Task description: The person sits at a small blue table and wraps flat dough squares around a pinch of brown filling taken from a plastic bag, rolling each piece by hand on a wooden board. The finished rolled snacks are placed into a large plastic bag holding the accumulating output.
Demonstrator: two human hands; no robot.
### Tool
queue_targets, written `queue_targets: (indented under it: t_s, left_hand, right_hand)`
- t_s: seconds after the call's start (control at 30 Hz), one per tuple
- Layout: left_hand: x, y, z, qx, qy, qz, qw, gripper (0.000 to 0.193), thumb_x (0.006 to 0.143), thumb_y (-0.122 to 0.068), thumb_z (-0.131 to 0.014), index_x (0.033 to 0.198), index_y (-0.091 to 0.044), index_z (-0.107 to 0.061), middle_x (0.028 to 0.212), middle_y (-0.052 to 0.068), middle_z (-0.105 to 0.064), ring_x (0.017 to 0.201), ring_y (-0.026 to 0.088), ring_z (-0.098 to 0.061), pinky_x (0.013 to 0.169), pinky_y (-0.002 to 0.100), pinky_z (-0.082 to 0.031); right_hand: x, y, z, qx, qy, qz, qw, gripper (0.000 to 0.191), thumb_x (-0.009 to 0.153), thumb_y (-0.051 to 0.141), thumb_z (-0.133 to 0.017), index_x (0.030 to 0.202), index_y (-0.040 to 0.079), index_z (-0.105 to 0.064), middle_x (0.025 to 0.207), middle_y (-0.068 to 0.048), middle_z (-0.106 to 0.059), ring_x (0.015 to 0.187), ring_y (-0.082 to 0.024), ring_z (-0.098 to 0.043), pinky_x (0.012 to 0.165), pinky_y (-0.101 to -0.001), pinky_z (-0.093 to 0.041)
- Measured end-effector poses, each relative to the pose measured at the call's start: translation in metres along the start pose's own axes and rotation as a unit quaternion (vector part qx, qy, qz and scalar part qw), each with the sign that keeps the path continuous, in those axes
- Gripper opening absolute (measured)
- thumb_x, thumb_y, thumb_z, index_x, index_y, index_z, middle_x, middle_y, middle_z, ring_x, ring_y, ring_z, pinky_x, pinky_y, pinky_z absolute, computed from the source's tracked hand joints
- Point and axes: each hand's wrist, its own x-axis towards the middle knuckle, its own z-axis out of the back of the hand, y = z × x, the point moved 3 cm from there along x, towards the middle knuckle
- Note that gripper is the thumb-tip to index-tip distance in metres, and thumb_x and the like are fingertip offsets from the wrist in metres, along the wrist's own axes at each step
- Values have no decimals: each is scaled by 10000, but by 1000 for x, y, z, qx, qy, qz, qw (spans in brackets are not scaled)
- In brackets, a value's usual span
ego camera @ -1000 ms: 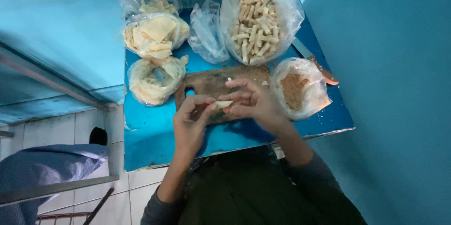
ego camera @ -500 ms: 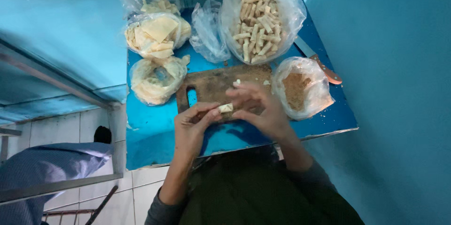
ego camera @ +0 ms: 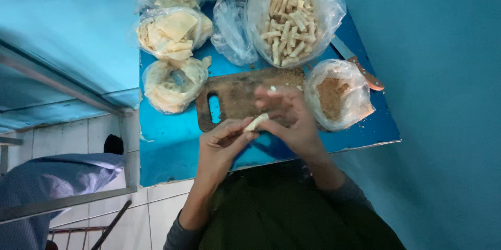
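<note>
My left hand (ego camera: 223,143) and my right hand (ego camera: 289,119) meet above the near edge of a small blue table (ego camera: 172,145). Between their fingertips they pinch a small pale rolled pastry (ego camera: 256,122). Just beyond the hands lies a worn wooden cutting board (ego camera: 237,93) with a slot handle at its left end. A tiny pale scrap sits at my right hand's far fingertips.
Clear bags stand at the back: one full of finished pale rolls (ego camera: 289,18), two of flat wrapper sheets (ego camera: 175,31), one rolled down at the left (ego camera: 172,83), one of brown crumbly filling (ego camera: 336,96). A knife (ego camera: 360,67) lies by the blue wall. Tiled floor lies below left.
Both hands have drawn slightly toward me with the roll still held between them; the view has shifted a little.
</note>
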Motion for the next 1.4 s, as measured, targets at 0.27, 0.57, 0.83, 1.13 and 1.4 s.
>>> queue_targets:
  t_s: [0.27, 0.57, 0.83, 1.13, 1.4]
  left_hand:
    - [-3, 6, 2, -43, -65, 58, 995, 339, 884, 78, -713, 1220, 40, -726, 1132, 108, -756, 1006, 176, -739, 921, 286, -591]
    - [-9, 1, 1, 48, -60, -15, 997, 313, 874, 70, -756, 1183, 21, -755, 1117, 96, -746, 1007, 124, -700, 888, 244, -572]
    - [-8, 9, 1, 30, -74, -28, 996, 291, 871, 82, -759, 1157, 29, -763, 1128, 121, -761, 1012, 143, -713, 905, 266, -582]
    - [-8, 22, 1, 1, -53, -7, 999, 293, 870, 83, -762, 1160, 40, -756, 1145, 106, -753, 1024, 135, -696, 908, 266, -572]
    - [-8, 32, 4, -42, -38, 30, 998, 287, 875, 99, -744, 1155, 38, -759, 1125, 136, -755, 998, 193, -731, 901, 299, -591]
  right_hand:
    - [-12, 28, -14, -303, 34, 92, 948, 242, 891, -93, -610, 1029, 102, -649, 1507, -172, -452, 1442, -337, -463, 1173, -456, -408]
    - [-10, 26, -29, -372, 41, 93, 923, 274, 874, -101, -563, 1046, 103, -627, 1415, -169, -450, 1405, -352, -461, 1166, -460, -422]
    - [-7, 30, -33, -603, -42, 134, 785, 130, 927, 47, -635, 1033, 119, -662, 1300, -152, -556, 1257, -345, -532, 1050, -508, -411]
    - [-15, -5, -12, -34, 9, -38, 999, 500, 946, -2, -703, 1391, 77, -489, 1377, -168, -646, 1249, -216, -657, 1076, -373, -544]
    - [-19, -20, -4, -84, -11, -52, 995, 485, 938, 0, -731, 1363, 50, -503, 1219, -177, -747, 1139, -224, -734, 981, -341, -597]
